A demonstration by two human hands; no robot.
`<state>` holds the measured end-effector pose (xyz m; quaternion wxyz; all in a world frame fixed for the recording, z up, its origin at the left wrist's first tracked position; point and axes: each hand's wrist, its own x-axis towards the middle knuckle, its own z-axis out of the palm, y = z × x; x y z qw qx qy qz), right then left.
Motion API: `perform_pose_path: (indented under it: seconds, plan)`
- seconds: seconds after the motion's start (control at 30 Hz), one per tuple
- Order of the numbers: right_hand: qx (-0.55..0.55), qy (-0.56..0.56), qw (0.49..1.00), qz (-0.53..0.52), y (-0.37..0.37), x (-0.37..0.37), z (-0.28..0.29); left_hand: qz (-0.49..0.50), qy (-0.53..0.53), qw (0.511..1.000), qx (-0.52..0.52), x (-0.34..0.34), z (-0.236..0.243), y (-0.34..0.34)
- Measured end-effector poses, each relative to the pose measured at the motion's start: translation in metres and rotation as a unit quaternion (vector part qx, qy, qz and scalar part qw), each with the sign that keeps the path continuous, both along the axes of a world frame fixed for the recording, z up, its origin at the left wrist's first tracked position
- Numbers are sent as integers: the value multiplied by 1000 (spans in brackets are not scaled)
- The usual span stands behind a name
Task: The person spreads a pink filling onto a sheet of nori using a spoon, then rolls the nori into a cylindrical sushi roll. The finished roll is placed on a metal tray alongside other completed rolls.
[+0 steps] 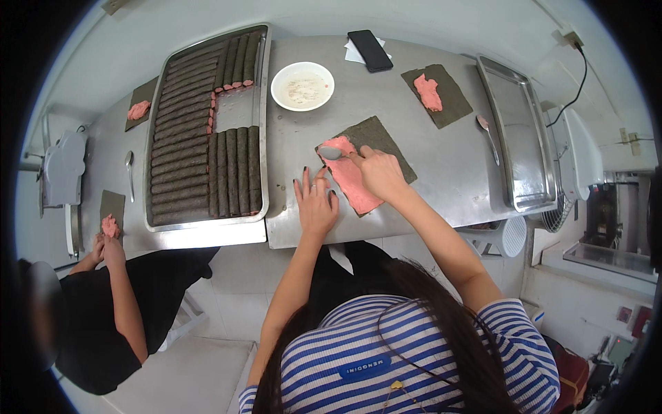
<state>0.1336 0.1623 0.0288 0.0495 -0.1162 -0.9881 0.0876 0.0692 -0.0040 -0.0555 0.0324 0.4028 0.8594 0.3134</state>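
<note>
A dark green seaweed sheet (386,143) lies at a slant on the metal table in front of me. Pink paste (358,186) is spread in a band along its left side. My right hand (381,174) grips a spoon (331,153), whose bowl rests on the paste near the band's far end. Beside the sheet's left edge, my left hand (317,205) lies with fingers spread, holding nothing. Its fingertips are close to the paste; I cannot tell whether they touch the sheet.
To the left is a large tray (266,110) of seaweed rolls. A white bowl (302,86) and a phone (369,51) sit at the back. Rightward are another seaweed sheet (452,103) with paste, a spoon (488,138) and a tray (517,131). A co-worker's hands (107,248) work at far left.
</note>
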Motion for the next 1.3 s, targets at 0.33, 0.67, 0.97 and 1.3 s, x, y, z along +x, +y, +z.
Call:
perform_pose_path:
  seconds: [0.33,0.67,0.97,1.3]
  plan:
    - [-14,-128,991,44,-2,43,48,15,13,999,37,-1,-8,-1]
    - [29,-68,997,-10,2,22,9,7,7,999,50,-1,-9,1]
    - [-38,-29,998,-47,28,39,30,14,3,998,62,0,-6,-1]
    - [-18,-119,992,48,7,84,26,15,-7,999,50,-1,-5,-4]
